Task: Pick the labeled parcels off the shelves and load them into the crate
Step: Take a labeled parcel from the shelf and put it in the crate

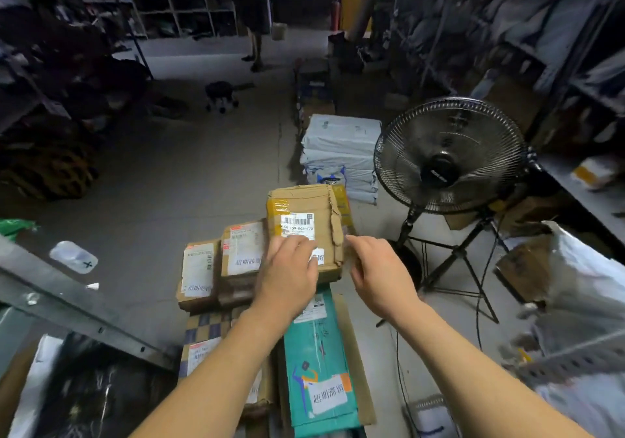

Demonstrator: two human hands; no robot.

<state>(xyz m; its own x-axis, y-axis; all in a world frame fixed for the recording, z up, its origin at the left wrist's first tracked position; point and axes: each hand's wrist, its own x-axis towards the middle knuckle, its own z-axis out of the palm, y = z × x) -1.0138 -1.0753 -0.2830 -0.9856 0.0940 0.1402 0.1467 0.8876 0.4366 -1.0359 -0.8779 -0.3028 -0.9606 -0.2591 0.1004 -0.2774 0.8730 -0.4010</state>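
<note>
Warehouse aisle: I look down on a grey concrete floor [162,180] hemmed by dark shelving, with parcels stacked low in front of me. No crate is in view, so I cannot tell where this load is headed.

Pedestal fan: a black fan [446,157] stands just right of the stack on a folding base, its cable [402,370] trailing across the floor beside my right arm. My judgement: a wide swing to the right could clip the cage or snag the cord.

Grey mailers: a pile of soft grey bags [341,153] sits beyond the boxes, near the fan.

Teal parcel: a long teal package [321,370] lies flat at the bottom, nearest me, carrying part of the stack.

Top box: the brown carton [304,221] with a barcode label rests on top, at the far end of the teal parcel, its right flap torn and its tape wrinkled. The risk I see: lifted by that torn edge, it may split or slip.

Side boxes: two smaller labeled cartons [220,261] stand touching its left side. Dragging the top box leftward would likely topple them.

Left hand: my left hand [291,275] lies on the near face of the top box, fingers bent over the label. Whether it really grips I cannot tell.

Right hand: my right hand [375,268] hovers just beside the torn right edge, fingers relaxed, holding nothing. A one-handed lift would probably tilt the box.
</note>
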